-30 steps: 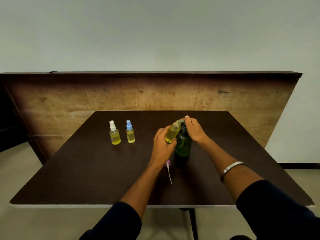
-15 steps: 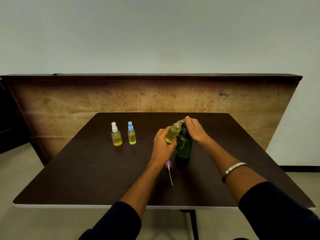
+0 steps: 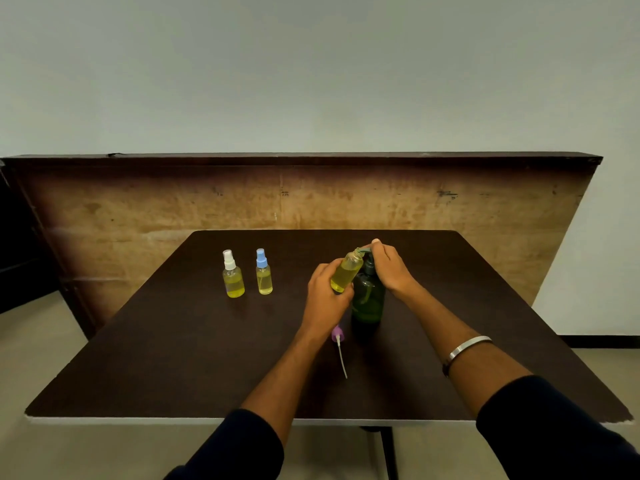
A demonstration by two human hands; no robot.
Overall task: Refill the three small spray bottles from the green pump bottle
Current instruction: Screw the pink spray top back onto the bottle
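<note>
The green pump bottle (image 3: 367,301) stands upright near the middle of the dark table (image 3: 173,358). My right hand (image 3: 389,268) rests over its pump head, fingers curled on it. My left hand (image 3: 325,297) holds an uncapped small spray bottle (image 3: 346,271) of yellow liquid, tilted, its open neck right at the pump spout. Its purple spray cap (image 3: 337,336) with a thin dip tube lies on the table in front of the green bottle. Two capped small bottles stand to the left: one with a white cap (image 3: 232,280), one with a blue cap (image 3: 264,278).
A worn wooden board (image 3: 311,199) stands upright behind the table against a pale wall. A metal bangle (image 3: 465,348) sits on my right wrist. The table's front edge runs close to my sleeves.
The hands and bottles hold the same pose; only the camera view has shifted slightly.
</note>
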